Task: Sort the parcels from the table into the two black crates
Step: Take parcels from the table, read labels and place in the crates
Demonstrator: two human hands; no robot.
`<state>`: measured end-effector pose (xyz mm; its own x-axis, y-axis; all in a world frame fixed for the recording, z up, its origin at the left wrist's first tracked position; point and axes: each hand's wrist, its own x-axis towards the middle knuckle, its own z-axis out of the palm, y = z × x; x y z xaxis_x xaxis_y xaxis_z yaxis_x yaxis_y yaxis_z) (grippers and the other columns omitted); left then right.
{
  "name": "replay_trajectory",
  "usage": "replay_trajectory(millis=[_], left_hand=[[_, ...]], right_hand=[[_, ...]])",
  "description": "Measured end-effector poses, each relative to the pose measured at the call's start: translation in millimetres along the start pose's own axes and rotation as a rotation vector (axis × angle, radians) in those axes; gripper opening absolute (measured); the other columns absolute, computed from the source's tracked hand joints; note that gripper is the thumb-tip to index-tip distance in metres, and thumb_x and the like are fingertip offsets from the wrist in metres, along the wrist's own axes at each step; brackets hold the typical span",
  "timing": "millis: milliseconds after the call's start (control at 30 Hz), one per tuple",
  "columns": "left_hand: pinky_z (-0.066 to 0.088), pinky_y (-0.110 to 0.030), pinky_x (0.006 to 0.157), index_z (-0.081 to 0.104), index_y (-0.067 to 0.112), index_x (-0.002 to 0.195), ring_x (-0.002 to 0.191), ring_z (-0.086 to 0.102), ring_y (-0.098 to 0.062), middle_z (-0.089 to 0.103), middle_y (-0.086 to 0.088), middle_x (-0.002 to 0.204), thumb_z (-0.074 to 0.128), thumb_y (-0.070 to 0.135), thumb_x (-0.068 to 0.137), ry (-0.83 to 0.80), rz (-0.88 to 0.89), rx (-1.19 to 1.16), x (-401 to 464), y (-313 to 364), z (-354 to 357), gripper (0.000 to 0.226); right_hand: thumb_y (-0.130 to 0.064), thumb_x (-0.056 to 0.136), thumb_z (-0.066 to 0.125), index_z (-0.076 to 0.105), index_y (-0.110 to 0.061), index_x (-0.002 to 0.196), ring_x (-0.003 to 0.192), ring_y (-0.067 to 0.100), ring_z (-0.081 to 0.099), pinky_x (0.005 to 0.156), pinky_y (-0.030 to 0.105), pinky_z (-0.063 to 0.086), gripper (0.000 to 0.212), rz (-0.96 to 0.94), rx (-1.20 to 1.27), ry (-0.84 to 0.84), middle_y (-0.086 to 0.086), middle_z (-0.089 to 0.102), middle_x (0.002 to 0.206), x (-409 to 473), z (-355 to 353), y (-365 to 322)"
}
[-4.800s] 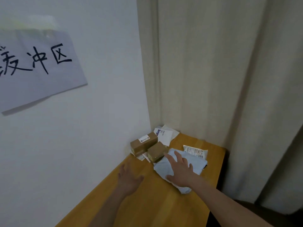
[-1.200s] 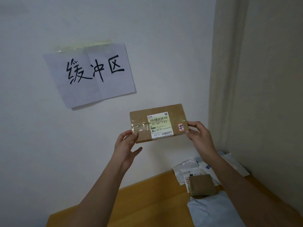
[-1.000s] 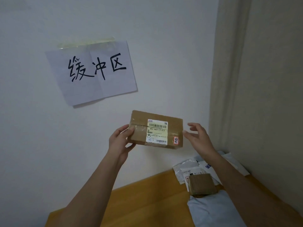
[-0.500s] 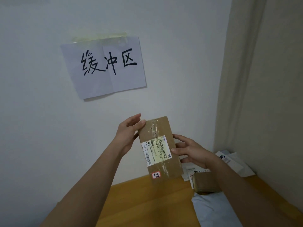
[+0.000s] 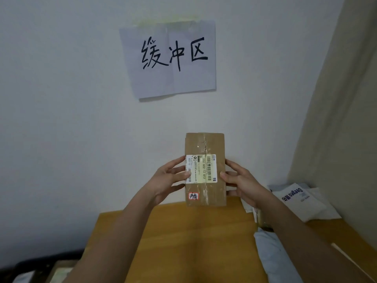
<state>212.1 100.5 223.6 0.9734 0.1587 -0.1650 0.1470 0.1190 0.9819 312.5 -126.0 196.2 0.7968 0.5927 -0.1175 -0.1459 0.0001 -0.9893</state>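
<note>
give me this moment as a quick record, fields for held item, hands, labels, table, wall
held item: cardboard box, upright, lifted above the table
left hand: grips the box's left edge
right hand: grips its right edge
labels: white shipping label with barcodes; small red-bordered sticker below it
table: wooden table; white mailer bag at back right, pale blue bag nearer
wall: paper sign with handwritten characters

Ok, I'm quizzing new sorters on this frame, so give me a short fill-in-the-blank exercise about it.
1. The brown cardboard parcel is held by ____ hands.
2. Its long side stands ____.
3. The white paper sign is taped to the ____.
4. The small red-bordered sticker sits ____ the white shipping label.

Missing words: both; upright; wall; below
</note>
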Motion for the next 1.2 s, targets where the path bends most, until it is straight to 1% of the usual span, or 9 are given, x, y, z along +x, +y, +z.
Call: replay_trajectory(millis=[233, 400, 533, 600, 733, 867, 1000, 1133, 1200], left_hand=[[0.049, -0.039, 0.098, 0.057, 0.028, 0.134, 0.111, 0.066, -0.020, 0.070, 0.001, 0.119, 0.070, 0.006, 0.086, 0.115, -0.027, -0.026, -39, -26, -42, 0.054], [0.053, -0.034, 0.090, 0.061, 0.015, 0.127, 0.104, 0.069, -0.024, 0.074, -0.004, 0.108, 0.072, 0.020, 0.086, 0.293, -0.078, -0.074, -70, -54, -61, 0.043], [0.054, -0.040, 0.090, 0.057, 0.029, 0.131, 0.100, 0.070, -0.025, 0.073, 0.001, 0.110, 0.080, 0.042, 0.072, 0.343, -0.211, -0.034, -101, -75, -65, 0.065], [0.054, -0.042, 0.089, 0.051, 0.036, 0.132, 0.101, 0.068, -0.024, 0.070, 0.000, 0.115, 0.085, 0.042, 0.064, 0.354, -0.291, 0.016, -118, -84, -63, 0.077], [0.056, -0.041, 0.089, 0.044, 0.037, 0.134, 0.097, 0.067, -0.023, 0.068, -0.005, 0.112, 0.081, 0.022, 0.077, 0.486, -0.332, -0.042, -155, -99, -66, 0.070], [0.056, -0.040, 0.091, 0.048, 0.032, 0.126, 0.102, 0.065, -0.026, 0.065, -0.007, 0.115, 0.077, 0.023, 0.083, 0.641, -0.375, -0.111, -206, -116, -84, 0.054], [0.055, -0.042, 0.094, 0.049, 0.032, 0.123, 0.106, 0.063, -0.029, 0.060, -0.005, 0.117, 0.074, 0.029, 0.086, 0.756, -0.425, -0.163, -267, -138, -111, 0.045], [0.057, -0.036, 0.085, 0.053, 0.029, 0.130, 0.107, 0.062, -0.028, 0.058, -0.004, 0.127, 0.070, 0.042, 0.087, 0.836, -0.439, -0.199, -319, -155, -146, 0.049], [0.057, -0.033, 0.082, 0.054, 0.031, 0.131, 0.107, 0.063, -0.027, 0.060, -0.003, 0.128, 0.063, 0.044, 0.092, 0.851, -0.424, -0.202, -343, -159, -164, 0.042]], right_hand=[[-0.015, 0.093, 0.063, 0.038, -0.031, 0.148, 0.103, 0.023, 0.070, 0.082, 0.044, 0.058, 0.062, 0.069, 0.000, -0.100, 0.006, 0.073, 0.112, 3, 50, 25], [-0.031, 0.094, 0.063, 0.045, -0.036, 0.142, 0.106, 0.026, 0.069, 0.092, 0.055, 0.054, 0.052, 0.134, -0.010, -0.130, 0.001, 0.072, 0.116, 8, 82, 56], [-0.042, 0.090, 0.068, 0.049, -0.045, 0.138, 0.118, 0.031, 0.061, 0.097, 0.062, 0.048, 0.051, 0.188, -0.048, -0.145, -0.002, 0.066, 0.127, 15, 105, 82], [-0.043, 0.091, 0.066, 0.047, -0.044, 0.139, 0.119, 0.029, 0.060, 0.095, 0.060, 0.050, 0.052, 0.216, -0.063, -0.186, -0.003, 0.063, 0.131, 17, 117, 87], [-0.039, 0.093, 0.064, 0.043, -0.034, 0.145, 0.112, 0.027, 0.065, 0.081, 0.051, 0.059, 0.056, 0.269, -0.066, -0.297, -0.001, 0.063, 0.129, 15, 150, 100], [-0.040, 0.095, 0.060, 0.045, -0.030, 0.143, 0.100, 0.027, 0.070, 0.070, 0.043, 0.060, 0.052, 0.348, -0.100, -0.429, 0.002, 0.069, 0.117, -2, 201, 122], [-0.042, 0.095, 0.059, 0.048, -0.030, 0.139, 0.100, 0.030, 0.070, 0.080, 0.047, 0.060, 0.047, 0.399, -0.171, -0.542, 0.006, 0.070, 0.114, -30, 260, 142], [-0.043, 0.094, 0.060, 0.049, -0.027, 0.139, 0.097, 0.032, 0.069, 0.086, 0.050, 0.058, 0.049, 0.399, -0.233, -0.618, 0.011, 0.069, 0.113, -51, 316, 151], [-0.041, 0.096, 0.059, 0.046, -0.025, 0.142, 0.100, 0.033, 0.069, 0.085, 0.049, 0.058, 0.051, 0.381, -0.250, -0.625, 0.011, 0.068, 0.114, -60, 347, 153]])
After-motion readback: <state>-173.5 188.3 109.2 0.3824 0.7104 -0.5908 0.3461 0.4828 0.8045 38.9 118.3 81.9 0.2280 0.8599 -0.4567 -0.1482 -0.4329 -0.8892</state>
